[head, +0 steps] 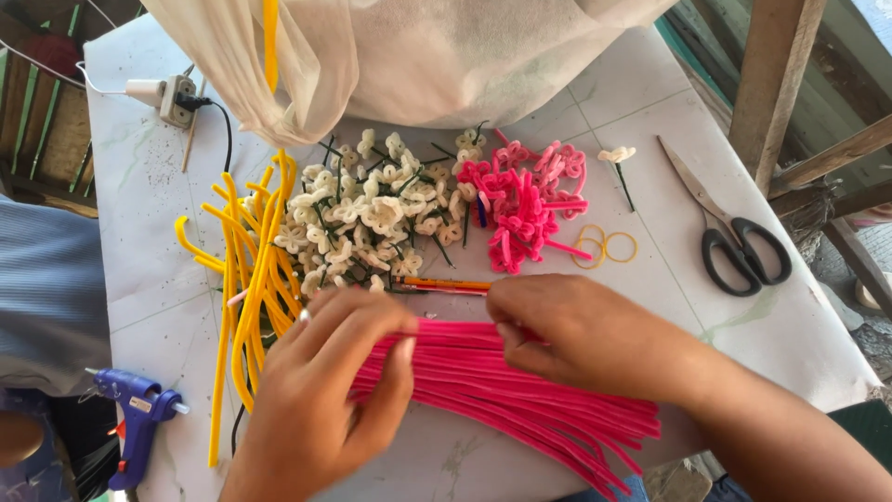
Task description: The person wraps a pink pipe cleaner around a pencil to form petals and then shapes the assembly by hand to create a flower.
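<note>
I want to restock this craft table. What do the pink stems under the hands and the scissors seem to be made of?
Pink stems: apparently fuzzy chenille over thin wire, matte, with a soft nap, and holding their bends. Scissors: dull grey metal blades and smooth black handles, probably plastic.

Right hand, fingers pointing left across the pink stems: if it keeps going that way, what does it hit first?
Likely the left hand: the right hand points straight at its fingertips over the pink stems. Depth between them is unclear.
</note>
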